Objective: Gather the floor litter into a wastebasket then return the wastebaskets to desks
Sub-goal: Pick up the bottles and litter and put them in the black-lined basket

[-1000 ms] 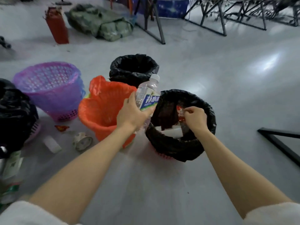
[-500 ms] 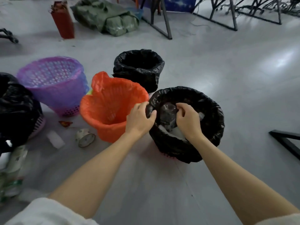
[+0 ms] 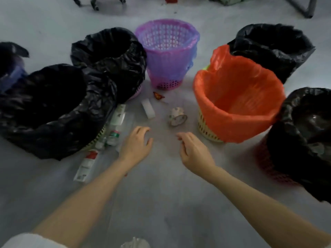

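Both hands (image 3: 137, 143) (image 3: 194, 149) empty (fingers loosely curled), near tape roll (image 3: 177, 116), apparently hovering.

Light: dim, cool, diffuse; source unseen | Shadows: faint, soft beneath forearms | Glare: small highlights on black bag (image 3: 311, 120) at right | Blur: overall softness, smeared detail on floor (image 3: 161, 194) litter and bottle labels | Distortion: wide-angle bowing toward edges | Dark bins lose interior detail to black.
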### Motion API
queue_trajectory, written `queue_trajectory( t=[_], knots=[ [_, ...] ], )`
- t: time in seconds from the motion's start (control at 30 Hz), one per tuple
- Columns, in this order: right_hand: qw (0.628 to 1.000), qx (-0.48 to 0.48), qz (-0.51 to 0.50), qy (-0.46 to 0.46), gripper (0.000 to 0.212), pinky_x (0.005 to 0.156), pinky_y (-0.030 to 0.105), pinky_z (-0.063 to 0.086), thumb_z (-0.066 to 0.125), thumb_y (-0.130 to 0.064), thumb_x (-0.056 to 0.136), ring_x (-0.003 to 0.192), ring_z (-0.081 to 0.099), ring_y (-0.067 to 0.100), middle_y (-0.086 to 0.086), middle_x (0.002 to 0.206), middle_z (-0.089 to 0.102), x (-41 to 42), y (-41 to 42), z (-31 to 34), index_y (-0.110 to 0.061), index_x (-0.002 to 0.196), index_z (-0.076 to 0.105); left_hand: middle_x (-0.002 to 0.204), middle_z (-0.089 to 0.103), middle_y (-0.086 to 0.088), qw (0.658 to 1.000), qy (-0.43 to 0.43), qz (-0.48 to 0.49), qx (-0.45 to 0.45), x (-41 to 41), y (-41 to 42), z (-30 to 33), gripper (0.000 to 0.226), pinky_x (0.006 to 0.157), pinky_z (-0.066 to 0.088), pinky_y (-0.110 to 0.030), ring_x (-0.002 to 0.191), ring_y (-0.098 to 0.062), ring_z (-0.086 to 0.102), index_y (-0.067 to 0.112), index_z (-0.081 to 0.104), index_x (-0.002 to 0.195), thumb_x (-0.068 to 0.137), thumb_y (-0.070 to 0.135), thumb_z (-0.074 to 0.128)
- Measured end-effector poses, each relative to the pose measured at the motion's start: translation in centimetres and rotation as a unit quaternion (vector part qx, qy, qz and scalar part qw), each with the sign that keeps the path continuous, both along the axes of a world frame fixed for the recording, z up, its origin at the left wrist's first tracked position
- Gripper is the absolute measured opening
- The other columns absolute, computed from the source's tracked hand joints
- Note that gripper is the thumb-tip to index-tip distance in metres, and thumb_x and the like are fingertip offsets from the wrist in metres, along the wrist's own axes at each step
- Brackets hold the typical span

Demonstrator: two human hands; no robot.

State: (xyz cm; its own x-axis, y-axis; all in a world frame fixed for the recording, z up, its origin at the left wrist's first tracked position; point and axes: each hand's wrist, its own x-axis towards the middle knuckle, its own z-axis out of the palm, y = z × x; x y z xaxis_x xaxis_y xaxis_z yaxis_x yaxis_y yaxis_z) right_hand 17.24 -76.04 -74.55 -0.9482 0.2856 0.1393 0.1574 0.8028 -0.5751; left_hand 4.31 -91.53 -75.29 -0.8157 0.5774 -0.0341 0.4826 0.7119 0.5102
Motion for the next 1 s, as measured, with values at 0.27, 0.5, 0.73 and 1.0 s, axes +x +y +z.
queue_trajectory(
  t=[0.27,0.5,0.73,1.0],
  knots=[
    [0.954,0.056,0.111,-0.274,0.067,0.109,0.041,0.029,0.045,-0.035,0.094,0.140,0.025,0.027,0.007,0.154,0.022,-6.0,-10.3,-8.4,-0.020,0.151,0.013,0.159,-0.003,-0.004,0.965,-0.061,0.113,-0.229,-3.0,-14.2,-7.9,0.104,0.115,0.002,-0.057,0.147,-0.029,-0.005,0.039,0.008,0.149,0.065,0.073,0.061],
    [0.926,0.141,0.183,-0.297,0.071,0.112,0.049,0.023,0.052,-0.042,0.091,0.145,0.007,0.035,0.008,0.160,-0.009,-11.4,-16.4,-12.6,-0.033,0.150,0.014,0.157,0.012,-0.012,0.950,-0.159,0.221,-0.154,-6.4,-17.6,-11.1,0.106,0.112,0.024,-0.051,0.140,-0.034,0.023,0.028,-0.003,0.151,0.076,0.044,0.070],
    [0.952,0.156,0.145,-0.222,0.028,0.050,0.039,0.053,0.082,-0.005,0.061,0.079,0.060,0.041,0.026,0.135,0.051,-10.4,-15.3,-13.4,-0.008,0.084,0.067,0.130,0.041,-0.012,0.961,-0.140,0.208,-0.113,-5.3,-17.7,-11.1,0.090,0.089,0.044,-0.043,0.110,-0.031,0.048,0.031,0.008,0.148,0.079,0.031,0.067],
    [0.973,0.078,0.088,-0.198,0.024,0.085,0.045,0.050,0.052,-0.022,0.093,0.120,0.044,0.040,0.018,0.147,0.033,-8.2,-11.7,-10.5,-0.009,0.112,0.056,0.128,0.045,-0.012,0.965,-0.091,0.220,-0.113,-2.9,-15.7,-9.1,0.088,0.086,0.046,-0.043,0.108,-0.032,0.050,0.029,0.015,0.147,0.076,0.031,0.068]
  ],
)
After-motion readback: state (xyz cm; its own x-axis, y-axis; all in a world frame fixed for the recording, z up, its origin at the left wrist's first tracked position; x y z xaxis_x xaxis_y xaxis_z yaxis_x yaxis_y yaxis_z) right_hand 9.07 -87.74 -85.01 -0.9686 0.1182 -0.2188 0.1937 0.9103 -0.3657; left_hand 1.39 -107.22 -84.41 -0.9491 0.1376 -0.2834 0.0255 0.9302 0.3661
